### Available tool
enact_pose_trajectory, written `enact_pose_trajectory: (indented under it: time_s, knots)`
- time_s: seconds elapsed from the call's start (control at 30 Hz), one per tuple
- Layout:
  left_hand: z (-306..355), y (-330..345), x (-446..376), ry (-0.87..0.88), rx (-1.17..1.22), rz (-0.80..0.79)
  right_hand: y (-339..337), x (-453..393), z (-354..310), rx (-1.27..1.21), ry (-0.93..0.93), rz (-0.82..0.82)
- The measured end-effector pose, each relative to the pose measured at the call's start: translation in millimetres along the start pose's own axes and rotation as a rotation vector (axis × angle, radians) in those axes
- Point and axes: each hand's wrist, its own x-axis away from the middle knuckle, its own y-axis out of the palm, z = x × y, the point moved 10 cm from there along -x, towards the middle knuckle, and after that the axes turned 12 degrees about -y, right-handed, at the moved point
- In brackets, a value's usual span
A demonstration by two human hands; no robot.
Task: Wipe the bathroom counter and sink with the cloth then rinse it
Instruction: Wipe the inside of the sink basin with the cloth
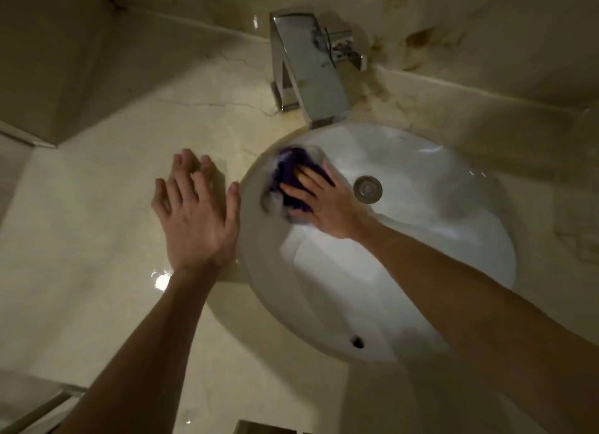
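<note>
The right hand (pixel 319 203) lies flat in the white sink (pixel 421 287), its fingers (pixel 299 187) spread and pressing a purple cloth (pixel 291 171) against the basin wall; the cloth is blurred, so its folds are hard to read. The drain (pixel 368 189) sits just beside the thumb, and the tap (pixel 308 73) stands beyond the fingertips. The left hand (pixel 194 213) rests open on the counter (pixel 97 239), fingers splayed, thumb at the sink's rim.

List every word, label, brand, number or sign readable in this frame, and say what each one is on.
None can be read.
faucet: no legible brand; small red mark near its handle, too blurred to identify.
sink: no print visible.
purple cloth under the right hand: motion-blurred, no label shows.
counter, where the left hand rests: only marble veining and stains.
</note>
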Motion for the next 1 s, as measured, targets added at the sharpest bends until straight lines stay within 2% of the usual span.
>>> enact_pose_trajectory:
  time_s: [0.07,0.17,0.23,0.33,0.43,0.5,0.63,0.83,0.9,1.0]
  knots:
    - [1,0,0,0.002,0.005,-0.004,-1,7,7,-0.021,0.098,-0.01]
    - [2,-1,0,0.002,0.022,-0.019,-1,31,-1,-0.145,0.471,0.054]
    - [2,-2,0,0.004,0.035,-0.029,3,44,-13,-0.232,0.627,0.061]
    - [2,-3,0,0.004,0.049,-0.034,4,42,-13,-0.309,0.595,-0.061]
    - [1,-3,-1,-0.001,0.041,-0.05,-2,37,0,-0.531,0.555,-0.219]
    - [-1,-3,-1,-0.004,0.035,-0.053,-21,37,8,-0.686,0.568,-0.242]
    - [1,-3,0,0.011,0.04,-0.068,-90,49,40,-0.716,0.752,0.085]
    - [-2,-2,-1,-0.034,0.155,-0.155,-194,48,55,-0.598,0.86,0.529]
    - [3,-11,0,-0.038,0.229,-0.199,-220,37,64,-0.551,0.871,0.593]
    - [24,-23,7,0.066,0.263,-0.217,-242,9,76,-0.5,0.844,0.557]
